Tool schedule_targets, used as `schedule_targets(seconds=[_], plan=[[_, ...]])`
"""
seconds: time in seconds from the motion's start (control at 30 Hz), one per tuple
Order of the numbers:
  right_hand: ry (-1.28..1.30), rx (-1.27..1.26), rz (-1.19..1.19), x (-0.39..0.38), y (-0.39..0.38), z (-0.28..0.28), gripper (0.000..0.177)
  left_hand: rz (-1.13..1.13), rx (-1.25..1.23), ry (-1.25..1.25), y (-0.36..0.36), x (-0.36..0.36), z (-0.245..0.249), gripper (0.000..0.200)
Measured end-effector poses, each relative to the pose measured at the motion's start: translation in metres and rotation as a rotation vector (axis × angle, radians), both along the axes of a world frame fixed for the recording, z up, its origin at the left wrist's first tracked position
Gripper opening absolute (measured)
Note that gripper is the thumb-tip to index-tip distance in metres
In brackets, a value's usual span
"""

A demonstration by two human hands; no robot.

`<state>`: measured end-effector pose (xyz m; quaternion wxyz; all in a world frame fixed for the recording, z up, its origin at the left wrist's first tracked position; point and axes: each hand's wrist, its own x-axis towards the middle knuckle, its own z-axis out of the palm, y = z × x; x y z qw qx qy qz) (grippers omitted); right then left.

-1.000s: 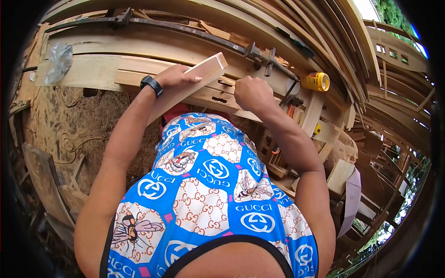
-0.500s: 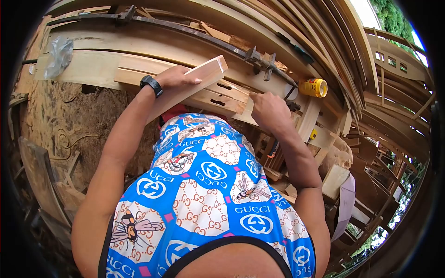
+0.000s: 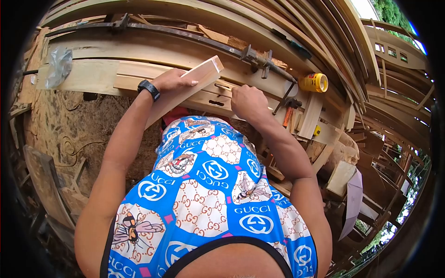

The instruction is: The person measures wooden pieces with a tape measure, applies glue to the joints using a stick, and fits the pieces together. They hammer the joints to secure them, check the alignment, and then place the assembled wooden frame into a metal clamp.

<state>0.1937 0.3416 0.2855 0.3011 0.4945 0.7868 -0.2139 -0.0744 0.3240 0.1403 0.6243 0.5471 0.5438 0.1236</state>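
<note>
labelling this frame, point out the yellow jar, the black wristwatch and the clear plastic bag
yellow jar (image 3: 311,83): head view, on the side of its body
black wristwatch (image 3: 149,90): head view, on its face and strap
clear plastic bag (image 3: 59,67): head view, on its crumpled middle

This looks like a woodworking workshop: stacked planks (image 3: 324,51) fill the upper right of the frame, a long metal bar clamp (image 3: 185,34) lies across the top, and what seem to be wood shavings (image 3: 343,148) sit at right.
</note>
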Motion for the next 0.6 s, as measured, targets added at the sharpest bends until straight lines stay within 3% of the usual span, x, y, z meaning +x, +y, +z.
schedule_targets(seconds=[0.17,0.43,0.57,0.6], plan=[[0.024,0.052,-0.019,0.009,-0.011,0.011,0.03,-0.004,0.017,0.035,-0.001,-0.001,0.006,0.074],[-0.028,0.139,-0.118,0.039,-0.022,0.04,0.053,-0.004,-0.002,0.051,-0.001,-0.002,0.007,0.076],[-0.047,0.096,-0.09,0.04,-0.023,0.033,0.05,-0.013,-0.061,0.033,0.003,-0.004,0.001,0.073],[-0.016,0.18,-0.083,0.041,-0.024,0.03,0.048,-0.016,-0.063,0.035,0.004,-0.004,0.006,0.073]])
